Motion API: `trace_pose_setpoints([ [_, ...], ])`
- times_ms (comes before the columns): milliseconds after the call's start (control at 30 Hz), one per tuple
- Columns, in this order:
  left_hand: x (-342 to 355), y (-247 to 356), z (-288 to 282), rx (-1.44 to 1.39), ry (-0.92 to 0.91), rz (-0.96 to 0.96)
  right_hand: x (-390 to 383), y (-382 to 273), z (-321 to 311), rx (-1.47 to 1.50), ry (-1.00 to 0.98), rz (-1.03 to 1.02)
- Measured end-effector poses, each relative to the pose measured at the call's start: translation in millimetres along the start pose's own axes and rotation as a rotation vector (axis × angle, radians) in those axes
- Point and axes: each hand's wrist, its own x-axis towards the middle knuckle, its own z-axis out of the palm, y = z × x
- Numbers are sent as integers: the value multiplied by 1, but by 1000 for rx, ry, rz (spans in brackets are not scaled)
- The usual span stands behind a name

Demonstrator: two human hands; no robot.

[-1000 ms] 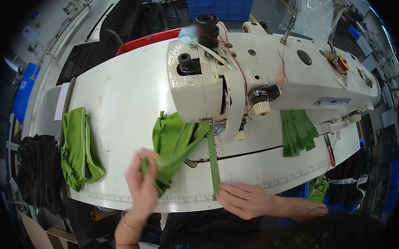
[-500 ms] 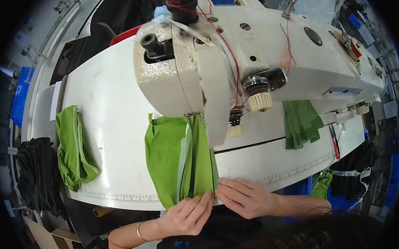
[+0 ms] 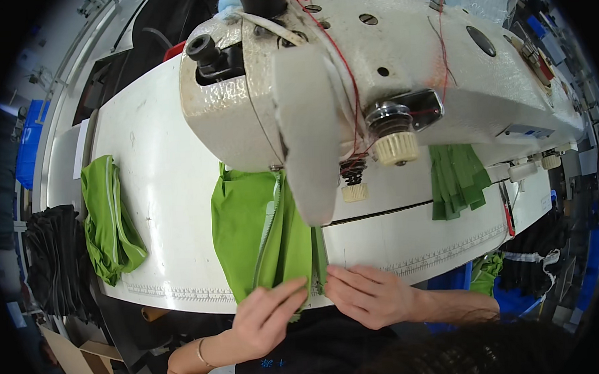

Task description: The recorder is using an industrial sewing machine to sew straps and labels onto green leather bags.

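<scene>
A green fabric piece [image 3: 238, 226] with a pale zipper [image 3: 267, 232] along it lies on the white table, its far end under the head of the sewing machine [image 3: 226, 123]. My left hand [image 3: 268, 319] has its fingers closed on the near edge of this fabric. Just to the right, a narrow darker green strip [image 3: 318, 256] runs toward me from beneath the machine. At its near end my right hand [image 3: 371, 296] pinches it between thumb and fingers. The machine's white guard-like flap hides the spot where fabric and strip meet the needle.
Another folded green piece with a zipper [image 3: 110, 222] lies at the left, beside a stack of black fabric [image 3: 62, 264]. Several dark green strips [image 3: 456, 180] rest under the machine arm. Red-handled snips [image 3: 508, 211] lie at the right. A ruler scale [image 3: 449, 250] follows the table's front edge.
My left hand has shifted left and a little toward me, away from my right hand. A gap shows between the green fabric and the strip. My right hand has hardly moved.
</scene>
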Motion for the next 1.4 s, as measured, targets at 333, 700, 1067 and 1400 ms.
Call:
trace_pose_setpoints([
  [333, 22, -1, -16, 225, -124, 310, 2, -1, -3, -54, -71, -24],
  [700, 15, -3, 18, 174, -120, 319, -3, 1, -3, -95, -109, -37],
  [1067, 15, -7, 21, 115, -101, 280, -3, -2, -3, -112, -152, -38],
  [1400, 28, -24, 26, 104, -109, 285, -3, 15, 0, 65, -303, -6],
])
